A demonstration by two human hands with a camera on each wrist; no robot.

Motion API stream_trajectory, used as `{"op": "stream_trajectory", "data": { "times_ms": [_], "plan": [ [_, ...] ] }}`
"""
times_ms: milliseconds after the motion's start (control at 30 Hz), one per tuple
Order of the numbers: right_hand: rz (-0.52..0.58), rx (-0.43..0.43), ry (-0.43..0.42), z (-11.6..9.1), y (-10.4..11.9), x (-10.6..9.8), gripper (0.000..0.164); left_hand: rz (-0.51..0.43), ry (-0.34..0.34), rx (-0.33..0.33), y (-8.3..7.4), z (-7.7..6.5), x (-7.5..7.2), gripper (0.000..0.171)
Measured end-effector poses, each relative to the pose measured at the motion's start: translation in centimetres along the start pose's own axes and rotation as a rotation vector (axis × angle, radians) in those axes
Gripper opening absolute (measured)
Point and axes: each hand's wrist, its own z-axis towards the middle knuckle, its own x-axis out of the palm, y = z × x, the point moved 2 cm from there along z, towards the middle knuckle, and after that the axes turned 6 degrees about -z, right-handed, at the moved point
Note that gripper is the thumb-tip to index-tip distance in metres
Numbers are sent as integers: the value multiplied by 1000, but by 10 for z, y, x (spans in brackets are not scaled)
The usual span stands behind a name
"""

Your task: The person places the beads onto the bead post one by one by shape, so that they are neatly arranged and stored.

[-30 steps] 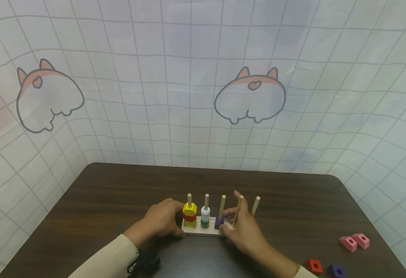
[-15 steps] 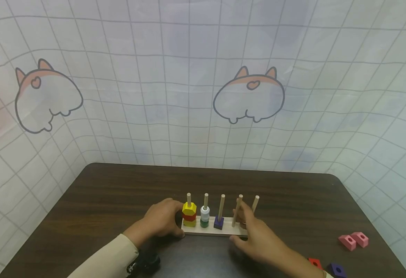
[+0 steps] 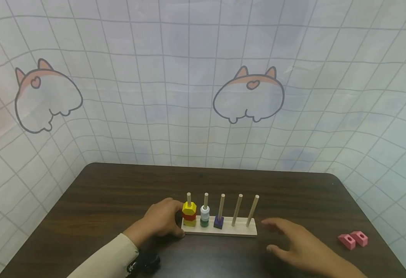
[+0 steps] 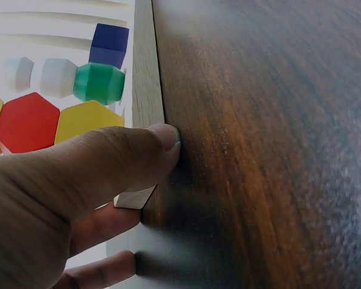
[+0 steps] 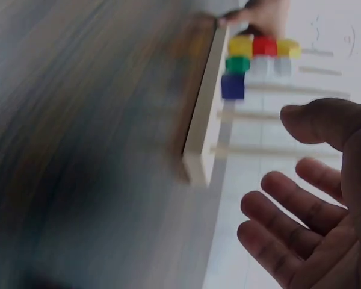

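My left hand (image 3: 162, 218) grips the left end of a wooden peg board (image 3: 235, 230), its thumb (image 4: 159, 144) on the front edge. Several upright pegs stand on the board. The leftmost carries yellow hexagonal pieces (image 3: 189, 208) with a red hexagonal piece (image 4: 27, 122) between them. White beads (image 3: 205, 213) sit above a green bead (image 4: 100, 83) on the second. A purple block (image 3: 218, 222) is at the foot of the third, and the two right pegs are bare. Just right of the board, my right hand (image 3: 296, 243) is held apart from it, fingers spread, holding nothing.
Two pink blocks (image 3: 347, 241) with holes lie on the dark wooden table (image 3: 136, 185) at the right. A black device (image 3: 148, 263) shows beside the left wrist. Behind the table hangs a gridded curtain (image 3: 175, 135).
My right hand has left the purple block and moved right, past the board's end. The loose red and purple blocks at lower right are out of sight now. My left hand stays put.
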Motion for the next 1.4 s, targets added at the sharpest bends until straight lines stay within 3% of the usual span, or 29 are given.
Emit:
{"op": "stream_trajectory", "data": {
  "times_ms": [300, 600, 900, 1167, 1400],
  "plan": [
    [-120, -70, -93, -42, -50, -1, 57, -2, 0, 1, 0, 0, 0, 57],
    [-14, -50, 21, -67, -80, -2, 52, -1, 4, -2, -1, 1, -1, 56],
    [70, -8, 129, -75, -95, -4, 46, -1, 7, 0, 0, 1, 1, 57],
    [34, -242, 12, -76, -105, -1, 44, 2, 13, -5, 0, 1, 1, 58],
    [-7, -180, -4, -67, -96, 3, 39, 4, 13, -10, 0, 1, 1, 58]
  ]
}}
